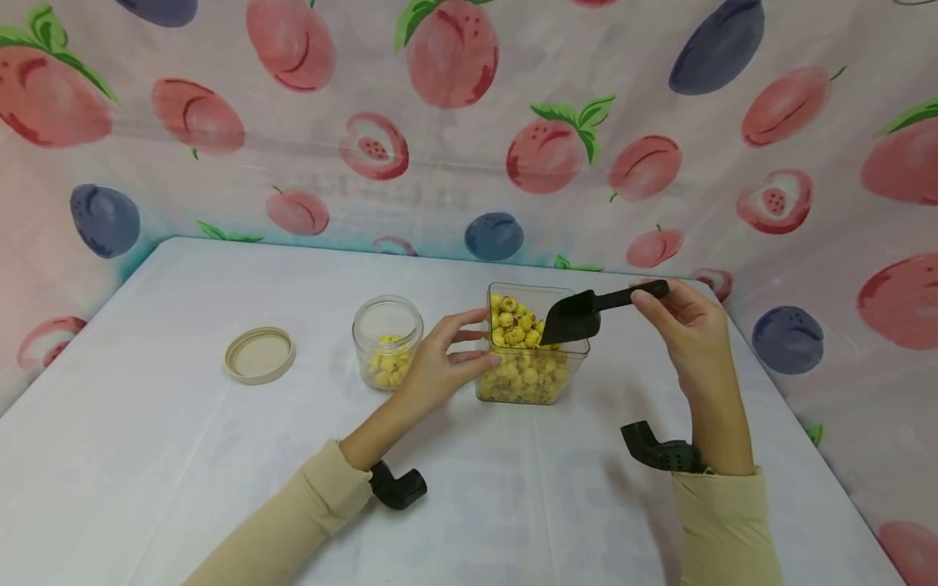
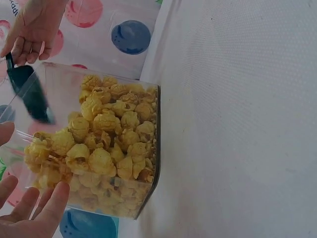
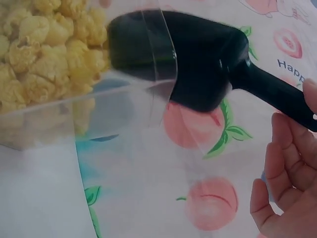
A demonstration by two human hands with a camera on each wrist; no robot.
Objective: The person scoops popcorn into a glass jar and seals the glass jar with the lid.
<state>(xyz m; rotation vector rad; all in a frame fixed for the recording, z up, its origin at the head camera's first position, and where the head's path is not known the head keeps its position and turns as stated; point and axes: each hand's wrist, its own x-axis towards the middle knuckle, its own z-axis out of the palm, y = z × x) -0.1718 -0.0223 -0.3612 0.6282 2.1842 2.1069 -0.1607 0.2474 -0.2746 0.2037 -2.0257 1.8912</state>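
"Where is the black scoop (image 1: 584,313)?"
"The right hand (image 1: 692,334) pinches it, its blade (image 1: 567,325) partly inside the clear popcorn box (image 1: 576,363)."
"And the left hand (image 1: 436,362)?"
"Its rather straight fingers (image 1: 465,319) touch this box on the tabletop (image 1: 506,496)."

Head cam looks forward-down over the whole table (image 1: 139,456); wrist cams sit way closer, left one's tipped sideways, both catching popcorn (image 2: 106,124) and scoop (image 3: 203,54).

In the right wrist view, dark printed letters (image 3: 291,71) reading "Happ" are shown on the pale, fruit-patterned cloth backdrop (image 3: 143,208); in the left wrist view, slanted letters "ppy" (image 2: 14,7) are seen there; faint grey marks (image 1: 388,192) cannot be read.
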